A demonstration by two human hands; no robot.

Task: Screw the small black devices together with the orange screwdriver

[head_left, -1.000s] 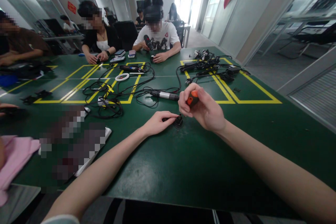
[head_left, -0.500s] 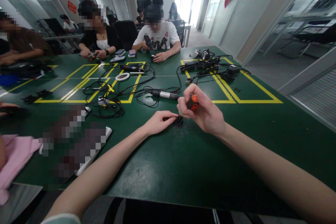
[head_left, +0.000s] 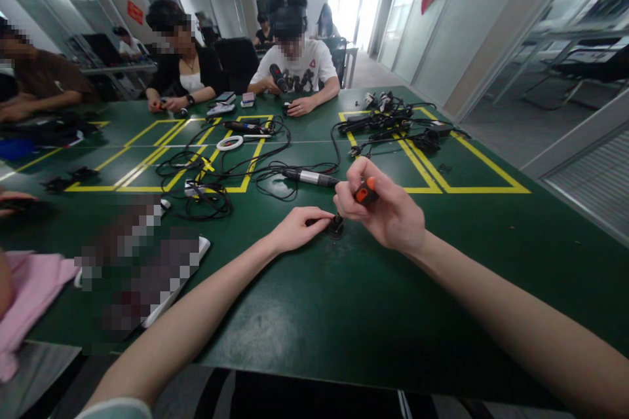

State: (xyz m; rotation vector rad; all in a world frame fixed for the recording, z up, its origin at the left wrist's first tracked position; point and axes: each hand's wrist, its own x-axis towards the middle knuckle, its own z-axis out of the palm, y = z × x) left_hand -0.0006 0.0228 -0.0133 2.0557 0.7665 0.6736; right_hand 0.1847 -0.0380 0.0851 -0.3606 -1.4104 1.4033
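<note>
In the head view my right hand [head_left: 386,206] is wrapped round the orange-and-black handle of a screwdriver [head_left: 366,191]. Its tip points down toward a small black part with a round base [head_left: 335,229] on the green table. My left hand [head_left: 301,229] lies low beside that part, with thumb and fingers pinching it from the left. Where exactly the tip meets the part is too small and dark to make out.
A black-and-silver electric tool [head_left: 312,177] with its cord lies just beyond my hands. Tangled black cables [head_left: 388,119] are heaped farther back. Two blurred white-edged objects [head_left: 196,254] lie left. Across the table [head_left: 275,334] a person holds a power screwdriver [head_left: 278,76].
My right hand has shifted slightly to the right, and the screwdriver handle has turned in its grip. My left hand and the black part stay put.
</note>
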